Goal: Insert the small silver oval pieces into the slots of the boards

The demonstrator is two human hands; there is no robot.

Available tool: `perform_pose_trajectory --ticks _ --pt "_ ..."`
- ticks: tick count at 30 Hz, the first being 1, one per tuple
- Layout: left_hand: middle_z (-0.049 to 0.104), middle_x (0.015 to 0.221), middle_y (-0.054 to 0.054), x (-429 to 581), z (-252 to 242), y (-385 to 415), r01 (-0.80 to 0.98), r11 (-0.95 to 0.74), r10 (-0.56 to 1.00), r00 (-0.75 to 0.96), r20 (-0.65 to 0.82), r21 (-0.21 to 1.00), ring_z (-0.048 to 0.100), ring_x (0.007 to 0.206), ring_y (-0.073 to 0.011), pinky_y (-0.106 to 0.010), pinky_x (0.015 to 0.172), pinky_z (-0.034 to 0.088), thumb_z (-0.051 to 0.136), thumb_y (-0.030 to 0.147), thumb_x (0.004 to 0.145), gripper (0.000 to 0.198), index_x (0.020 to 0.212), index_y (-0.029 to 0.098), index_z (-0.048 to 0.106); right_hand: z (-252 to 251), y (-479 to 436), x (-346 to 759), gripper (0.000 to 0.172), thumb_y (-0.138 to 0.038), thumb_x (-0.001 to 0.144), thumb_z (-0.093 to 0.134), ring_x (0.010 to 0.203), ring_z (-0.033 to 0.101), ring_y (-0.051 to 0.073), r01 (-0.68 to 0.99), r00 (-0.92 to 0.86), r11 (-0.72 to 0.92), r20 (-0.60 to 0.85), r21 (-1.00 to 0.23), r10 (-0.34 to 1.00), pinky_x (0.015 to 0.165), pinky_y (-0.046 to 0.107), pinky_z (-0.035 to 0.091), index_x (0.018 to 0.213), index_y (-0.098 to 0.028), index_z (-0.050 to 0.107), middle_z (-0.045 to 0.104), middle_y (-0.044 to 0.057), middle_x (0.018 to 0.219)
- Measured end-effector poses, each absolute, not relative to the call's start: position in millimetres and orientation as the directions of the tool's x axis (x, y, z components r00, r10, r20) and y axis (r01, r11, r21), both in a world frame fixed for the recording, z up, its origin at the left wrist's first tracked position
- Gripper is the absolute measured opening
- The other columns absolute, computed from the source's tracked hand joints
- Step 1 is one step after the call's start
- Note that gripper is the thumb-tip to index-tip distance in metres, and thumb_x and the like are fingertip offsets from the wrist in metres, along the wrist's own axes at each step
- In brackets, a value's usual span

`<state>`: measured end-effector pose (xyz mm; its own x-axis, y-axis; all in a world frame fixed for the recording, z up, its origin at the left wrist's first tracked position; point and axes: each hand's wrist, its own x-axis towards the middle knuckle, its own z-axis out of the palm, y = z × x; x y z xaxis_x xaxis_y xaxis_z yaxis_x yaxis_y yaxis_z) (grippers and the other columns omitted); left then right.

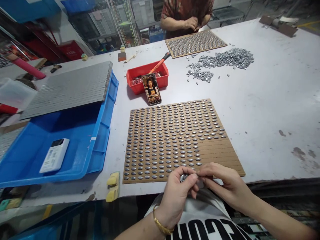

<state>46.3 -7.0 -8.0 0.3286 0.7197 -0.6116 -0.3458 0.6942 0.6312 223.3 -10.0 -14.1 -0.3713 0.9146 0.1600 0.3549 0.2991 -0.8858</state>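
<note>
Near the closest edge of the cardboard (pixel 218 152), the left hand (pixel 178 188) curled around metal pieces (pixel 183 177); whether the right hand (pixel 226 181) gripped any couldn't be told. White tabletop (pixel 272 110) stretched rightward.

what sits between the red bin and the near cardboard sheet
A phone, leaning on the bin, stands between it and the near sheet, in the head view.

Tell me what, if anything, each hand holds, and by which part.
The left hand cups several small metal pieces, but which part it grips is hidden; whether the right hand pinches one cannot be told.
</note>
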Motion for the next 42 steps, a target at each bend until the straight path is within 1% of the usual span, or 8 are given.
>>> perform_pose_trajectory --ticks 4,6,9,13,19,25,35,42 --pt "0.066 0.083 -0.006 31.1 10.4 3.6 -0.471 0.711 0.695 0.358 -0.623 0.522 0.062 0.066 -0.0123 -0.019 0.052 0.046 0.063 0.025 0.082 0.014 0.090 0.014 0.061 -20.1 -13.3 235.7 0.021 -0.012 0.091 0.050 0.086 0.064 0.018 0.403 -0.336 0.357 0.226 -0.843 0.914 0.073 0.029 0.054 0.106 -0.022 0.062 0.066 0.007 0.093" --pt "0.068 0.101 -0.011 18.6 20.8 10.3 -0.565 0.606 0.769 0.235 -0.595 0.560 0.067 0.088 -0.0188 -0.025 0.069 0.054 0.055 0.018 0.086 0.014 0.097 0.013 0.063 -22.7 -14.2 244.2 0.023 -0.011 0.091 0.050 0.087 0.064 0.018 0.447 -0.324 0.364 0.232 -0.817 0.917 0.073 0.028 0.054 0.107 -0.023 0.061 0.066 0.007 0.094" --pt "0.065 0.117 -0.015 5.4 25.1 13.4 -0.608 0.515 0.804 0.098 -0.587 0.604 0.062 0.110 -0.0240 -0.032 0.092 0.052 0.054 0.012 0.086 0.019 0.103 0.011 0.063 -26.6 -14.6 252.7 0.021 -0.012 0.091 0.050 0.086 0.063 0.017 0.492 -0.326 0.359 0.215 -0.793 0.921 0.072 0.028 0.054 0.105 -0.023 0.062 0.066 0.007 0.092" --pt "0.068 0.110 -0.015 7.2 14.5 3.9 -0.547 0.645 0.708 0.166 -0.687 0.533 0.067 0.100 -0.0212 -0.030 0.088 0.054 0.061 0.014 0.084 0.022 0.106 0.011 0.061 -32.5 -14.9 253.1 0.019 -0.014 0.092 0.049 0.083 0.063 0.017 0.518 -0.348 0.378 0.215 -0.767 0.913 0.070 0.028 0.054 0.103 -0.022 0.063 0.065 0.007 0.090" --pt "0.071 0.095 -0.011 17.4 7.7 -8.3 -0.486 0.690 0.686 0.203 -0.699 0.536 0.069 0.083 -0.0163 -0.027 0.076 0.056 0.064 0.021 0.084 0.024 0.106 0.014 0.058 -43.0 -14.7 248.1 0.020 -0.013 0.093 0.046 0.081 0.060 0.017 0.550 -0.398 0.444 0.245 -0.707 0.884 0.068 0.029 0.050 0.104 -0.020 0.062 0.065 0.007 0.090" --pt "0.066 0.074 -0.004 19.7 -3.1 -15.2 -0.447 0.704 0.688 0.233 -0.687 0.553 0.060 0.063 -0.0088 -0.019 0.059 0.051 0.069 0.023 0.081 0.023 0.099 0.011 0.063 -54.1 -10.2 243.2 0.021 -0.015 0.094 0.045 0.077 0.055 0.017 0.624 -0.433 0.497 0.263 -0.603 0.862 0.067 0.029 0.046 0.103 -0.019 0.063 0.064 0.008 0.088" --pt "0.069 0.080 -0.007 28.3 -6.6 -18.0 -0.424 0.739 0.656 0.277 -0.702 0.523 0.062 0.065 -0.0104 -0.022 0.062 0.051 0.071 0.021 0.077 0.020 0.091 0.012 0.061 -56.5 -6.7 238.5 0.021 -0.012 0.092 0.046 0.077 0.053 0.016 0.714 -0.465 0.544 0.281 -0.441 0.839 0.065 0.025 0.043 0.099 -0.019 0.065 0.062 0.006 0.085" --pt "0.066 0.075 -0.005 34.1 -8.7 -18.5 -0.423 0.730 0.668 0.278 -0.690 0.537 0.059 0.062 -0.0103 -0.022 0.058 0.049 0.074 0.024 0.074 0.022 0.086 0.014 0.058 -47.3 -9.0 238.0 0.023 -0.014 0.093 0.046 0.083 0.058 0.017 0.686 -0.433 0.504 0.263 -0.524 0.862 0.069 0.027 0.048 0.109 -0.019 0.063 0.064 0.008 0.094"
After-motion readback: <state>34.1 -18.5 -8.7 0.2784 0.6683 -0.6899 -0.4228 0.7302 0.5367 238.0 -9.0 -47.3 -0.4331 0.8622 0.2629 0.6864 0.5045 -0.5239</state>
